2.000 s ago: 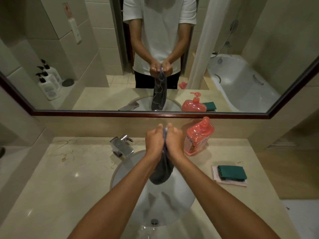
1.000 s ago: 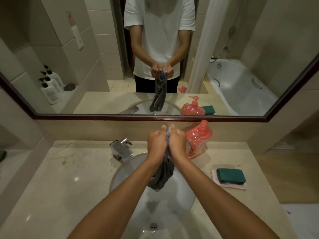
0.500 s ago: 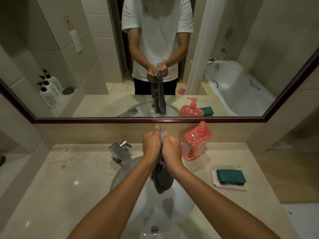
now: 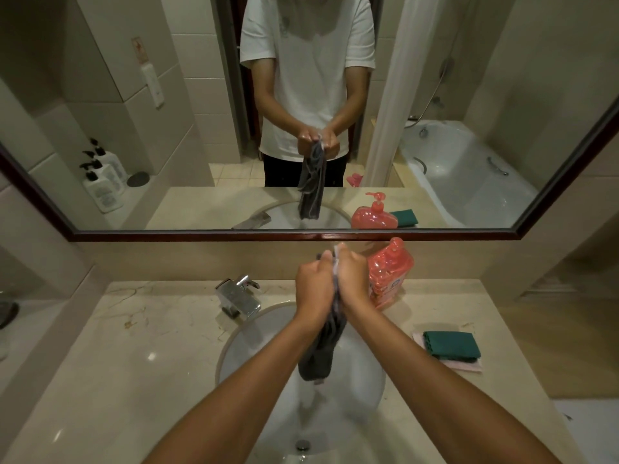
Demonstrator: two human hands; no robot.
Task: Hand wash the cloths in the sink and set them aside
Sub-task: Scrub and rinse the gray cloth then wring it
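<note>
While no writing on the pink soap bottle (image 4: 390, 272) is readable, we clamp our left hand (image 4: 313, 283) and right hand (image 4: 351, 277) together on a dark grey cloth (image 4: 321, 353) hanging limp above the sink (image 4: 365, 386).

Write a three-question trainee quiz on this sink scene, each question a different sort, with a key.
1. True or false: the grey cloth lies flat in the sink.
2. The green cloth sits: A) in the basin, B) on the counter to the right of the sink, C) on the tap.
3. Fill in: the red soap bottle stands behind the ____ hand.

Key:
1. False; the left hand and right hand grip it above the basin.
2. B
3. right
</note>
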